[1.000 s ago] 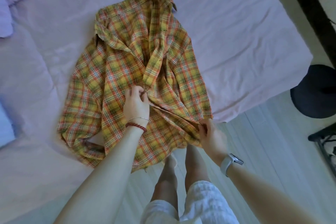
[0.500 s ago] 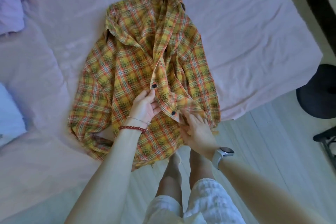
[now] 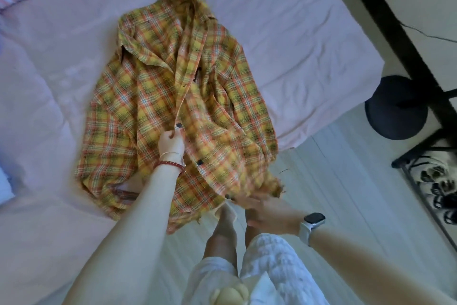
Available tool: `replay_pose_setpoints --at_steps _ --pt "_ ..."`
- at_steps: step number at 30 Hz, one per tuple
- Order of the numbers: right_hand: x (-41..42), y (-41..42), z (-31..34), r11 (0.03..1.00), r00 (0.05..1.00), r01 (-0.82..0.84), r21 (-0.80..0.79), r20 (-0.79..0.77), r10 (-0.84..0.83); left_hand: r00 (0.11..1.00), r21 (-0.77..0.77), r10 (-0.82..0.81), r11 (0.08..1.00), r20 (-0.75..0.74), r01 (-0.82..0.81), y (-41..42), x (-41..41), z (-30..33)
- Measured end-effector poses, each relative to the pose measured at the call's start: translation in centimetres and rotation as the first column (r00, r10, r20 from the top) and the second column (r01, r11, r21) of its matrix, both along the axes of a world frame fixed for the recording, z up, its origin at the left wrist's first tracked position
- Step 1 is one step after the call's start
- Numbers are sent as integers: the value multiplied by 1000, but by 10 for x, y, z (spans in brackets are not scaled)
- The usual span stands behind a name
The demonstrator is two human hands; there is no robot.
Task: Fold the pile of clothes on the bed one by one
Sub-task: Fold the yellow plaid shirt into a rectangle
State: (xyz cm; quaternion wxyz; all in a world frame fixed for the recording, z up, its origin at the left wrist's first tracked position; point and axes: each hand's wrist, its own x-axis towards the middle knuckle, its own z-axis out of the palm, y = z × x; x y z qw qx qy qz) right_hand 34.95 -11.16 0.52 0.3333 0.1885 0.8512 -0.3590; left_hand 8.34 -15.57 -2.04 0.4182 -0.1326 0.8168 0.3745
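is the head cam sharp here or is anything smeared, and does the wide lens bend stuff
Head view: the right hand at the plaid shirt hem is motion-blurred; the left hand, pinching the button placket, is sharper. The wide lens bows the bed edge and the black frame. Light is soft, without glare.

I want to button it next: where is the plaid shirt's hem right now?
Head view: the hem hangs off the bed's near edge, at the right hand.
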Motion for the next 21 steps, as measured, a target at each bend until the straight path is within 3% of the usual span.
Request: replay_pose_setpoints --at_steps 2,4,14,21 --pt "-9 -7 -1 993 991 -39 -114 126 53 999 -96 -31 995 33 34 -14 -3 -6" --pt "-24 -3 0 991 984 64 -120 173 -43 994 -127 -100 986 44 105 -24 -5 -3" --pt "-100 86 32 887 885 454 81 -159 -438 853 -117 -461 887 -243 446 24 -30 48" --pt "-169 194 28 758 741 650 52 -266 -617 755 -128 -511 852 -410 507 112 -77 60"
